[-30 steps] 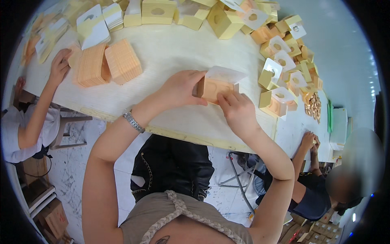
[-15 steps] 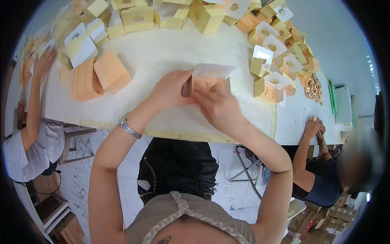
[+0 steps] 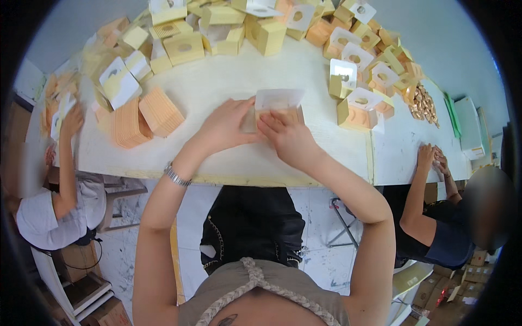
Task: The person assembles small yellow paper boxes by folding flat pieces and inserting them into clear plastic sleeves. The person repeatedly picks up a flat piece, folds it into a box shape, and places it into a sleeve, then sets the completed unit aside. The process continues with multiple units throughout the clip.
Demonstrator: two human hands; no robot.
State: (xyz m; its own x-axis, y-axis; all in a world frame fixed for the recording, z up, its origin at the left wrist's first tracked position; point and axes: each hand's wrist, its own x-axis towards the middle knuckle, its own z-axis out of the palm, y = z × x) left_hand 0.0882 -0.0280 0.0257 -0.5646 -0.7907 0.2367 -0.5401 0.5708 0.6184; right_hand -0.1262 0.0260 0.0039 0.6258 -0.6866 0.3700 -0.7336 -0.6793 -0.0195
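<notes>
A small box with pale yellow sides, a raised white lid flap and an orange ribbed insert stands on the table in front of me. My left hand is curved around its left side, thumb near the front and fingers behind. My right hand reaches across the front, its fingers stretched over the orange insert and touching it; they cover most of the insert. To the left of my hands are two stacks of orange insert sheets, one upright and one tilted against it.
Open yellow boxes with white flaps are heaped at the right, with more boxes along the back. A pile of small gold-brown pieces lies far right. One co-worker's hands are at the right, another's hand at the left.
My right fingers have spread flatter over the insert, and the box is turned slightly. My left hand stays beside it. The co-worker's hand at the left has lowered a little, and the view has shifted.
</notes>
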